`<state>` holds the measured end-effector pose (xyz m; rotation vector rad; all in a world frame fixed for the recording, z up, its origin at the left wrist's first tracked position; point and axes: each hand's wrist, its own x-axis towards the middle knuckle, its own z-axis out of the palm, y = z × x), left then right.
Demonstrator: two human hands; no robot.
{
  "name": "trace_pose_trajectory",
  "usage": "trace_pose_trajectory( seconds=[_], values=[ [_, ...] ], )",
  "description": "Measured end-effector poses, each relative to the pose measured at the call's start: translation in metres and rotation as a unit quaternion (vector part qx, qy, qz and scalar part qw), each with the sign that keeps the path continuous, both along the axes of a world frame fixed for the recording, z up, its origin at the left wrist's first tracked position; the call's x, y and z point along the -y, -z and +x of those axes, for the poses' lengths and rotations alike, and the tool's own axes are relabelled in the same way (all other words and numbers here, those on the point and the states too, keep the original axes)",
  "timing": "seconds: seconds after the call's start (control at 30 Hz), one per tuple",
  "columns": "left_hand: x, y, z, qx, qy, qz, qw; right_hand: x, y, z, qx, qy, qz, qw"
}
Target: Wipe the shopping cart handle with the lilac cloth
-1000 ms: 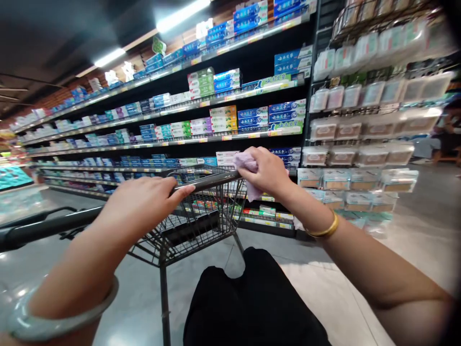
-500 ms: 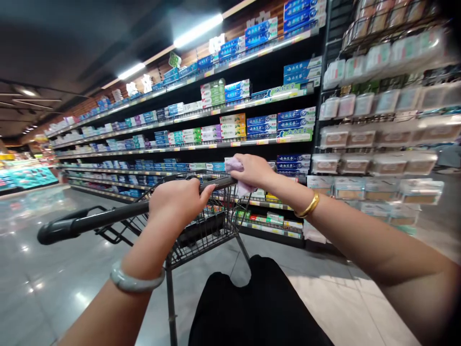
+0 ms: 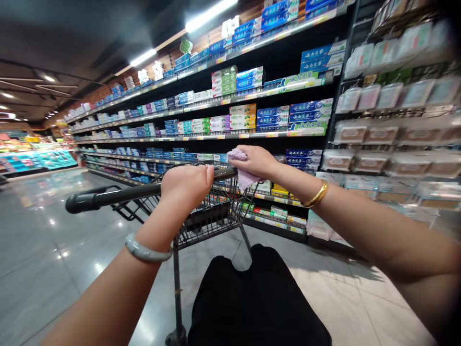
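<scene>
My left hand (image 3: 185, 185) is wrapped round the dark handle (image 3: 126, 194) of a shopping cart, with a pale bangle on the wrist. To its right, my right hand (image 3: 256, 162) presses a light purple cloth (image 3: 245, 179) against the same handle. Part of the cloth hangs below the bar, and a gold bracelet circles that wrist. The cart's wire basket (image 3: 205, 221) lies beyond and below the handle. What the basket holds is hard to make out.
Long shelves (image 3: 201, 137) of boxed goods run along the cart's far side. Hanging packs (image 3: 385, 134) fill a rack at the right. Below are the glossy tiled floor (image 3: 90, 288) and my black clothing (image 3: 252, 298). A lit display (image 3: 39, 161) stands far left.
The shelves and rack have shifted right in view. The cart handle and my left hand appear further right and slightly higher. My left thumb now lies closer to the fingers.
</scene>
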<state>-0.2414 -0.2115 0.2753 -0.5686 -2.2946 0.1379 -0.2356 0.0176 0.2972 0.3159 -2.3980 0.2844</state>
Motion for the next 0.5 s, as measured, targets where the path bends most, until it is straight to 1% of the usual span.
trace_pose_trajectory(
  seconds=[0.07,0.13,0.17,0.2,0.23,0.27,0.33,0.37,0.4,0.43,0.47,0.5],
  values=[
    [-0.001,0.001,-0.001,0.002,0.000,0.002,1.000,-0.012,-0.001,-0.002,0.019,0.021,-0.017,0.999],
    [-0.003,0.001,-0.001,0.005,0.000,0.000,1.000,-0.023,-0.004,-0.004,0.098,0.073,-0.073,0.990],
    [-0.004,0.001,0.000,0.006,-0.001,-0.002,1.000,-0.025,-0.005,-0.005,0.144,0.093,-0.102,0.980],
    [-0.006,0.001,0.000,0.008,-0.004,-0.004,1.000,-0.023,-0.007,-0.006,0.177,0.099,-0.123,0.972],
    [-0.007,0.002,0.000,0.009,-0.009,-0.005,1.000,-0.018,-0.007,-0.007,0.185,0.089,-0.126,0.971],
    [-0.008,0.002,0.001,0.011,-0.011,-0.005,1.000,-0.009,-0.007,-0.008,0.165,0.067,-0.112,0.978],
    [-0.009,0.002,0.001,0.014,-0.011,-0.007,1.000,0.012,-0.006,-0.010,0.078,-0.003,-0.065,0.995],
    [-0.008,0.001,0.001,0.014,-0.007,-0.011,1.000,0.021,-0.006,-0.011,0.045,-0.038,-0.051,0.997],
    [-0.008,0.000,0.001,0.017,-0.001,-0.017,1.000,0.027,-0.006,-0.012,0.039,-0.066,-0.052,0.996],
    [-0.006,-0.001,0.001,0.025,0.007,-0.025,0.999,0.030,-0.007,-0.013,0.064,-0.081,-0.068,0.992],
    [-0.004,-0.003,0.002,0.035,0.017,-0.033,0.999,0.027,-0.009,-0.015,0.118,-0.081,-0.091,0.985],
    [-0.001,-0.006,0.002,0.046,0.026,-0.043,0.998,0.022,-0.011,-0.017,0.187,-0.067,-0.111,0.974]
  ],
)
